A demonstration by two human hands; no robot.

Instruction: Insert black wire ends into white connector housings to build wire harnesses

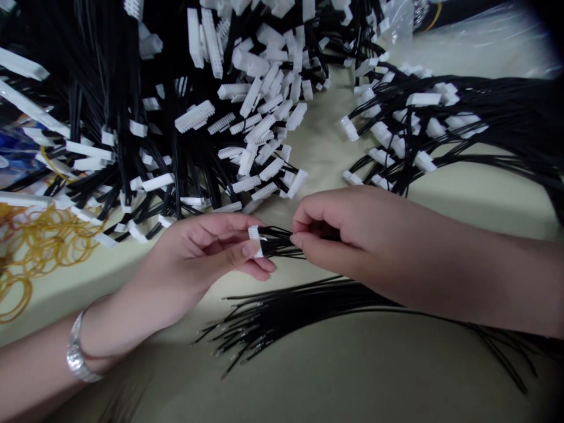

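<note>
Between thumb and fingers, my left hand (pixel 211 249) grips a small white connector housing (pixel 254 241) near the middle of the view. Several thin black wires (pixel 282 241) run from its right side towards my right hand (pixel 335 235). My right thumb and forefinger are pinched together at these wires; whether they hold one or several is hidden. Just below both hands lies a loose bundle of black wires (pixel 299 314), its bare metal-tipped ends fanned out to the left.
A large heap of black cables with white connectors (pixel 259 129) fills the back and left. Another bunch of connector cables (pixel 423 117) lies at the right. Yellow rubber bands (pixel 53 244) are piled at the left edge. Clear plastic bags (pixel 484 44) lie at the back right.
</note>
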